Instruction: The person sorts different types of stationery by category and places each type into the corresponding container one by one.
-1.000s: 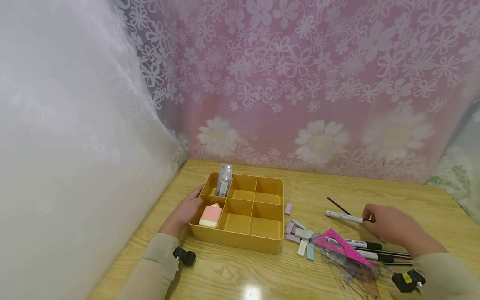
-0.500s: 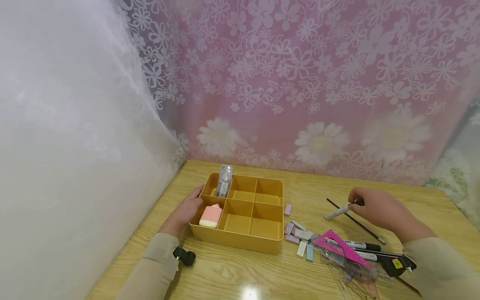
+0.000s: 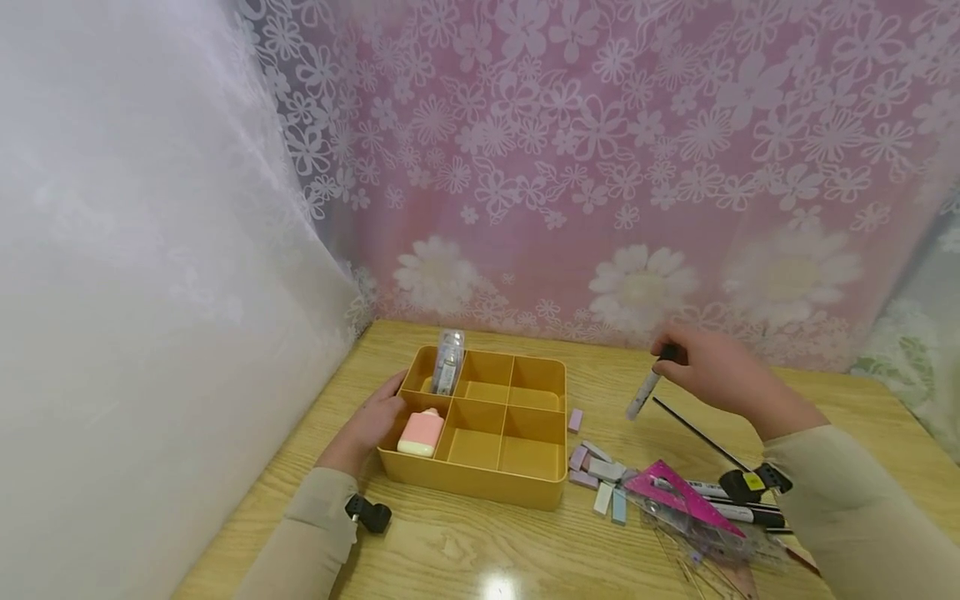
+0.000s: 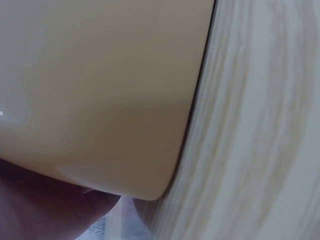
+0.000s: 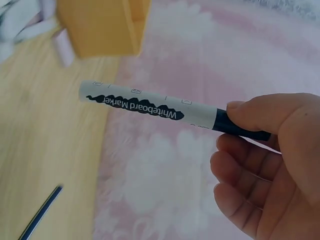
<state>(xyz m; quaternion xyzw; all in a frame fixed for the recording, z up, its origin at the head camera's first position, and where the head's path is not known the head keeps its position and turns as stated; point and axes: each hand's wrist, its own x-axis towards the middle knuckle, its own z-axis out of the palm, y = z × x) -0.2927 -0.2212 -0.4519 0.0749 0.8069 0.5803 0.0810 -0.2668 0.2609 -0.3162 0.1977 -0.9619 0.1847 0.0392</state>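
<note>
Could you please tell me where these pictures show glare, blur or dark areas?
Head view: white glare on the near part of the table; right wrist view: the marker looks sharp, while the yellow box beyond it is blurred; left wrist view: the left hand looks dark.

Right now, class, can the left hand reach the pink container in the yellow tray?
Probably yes: the left hand is against the yellow tray, whose open top leaves the pink container uncovered.
</note>
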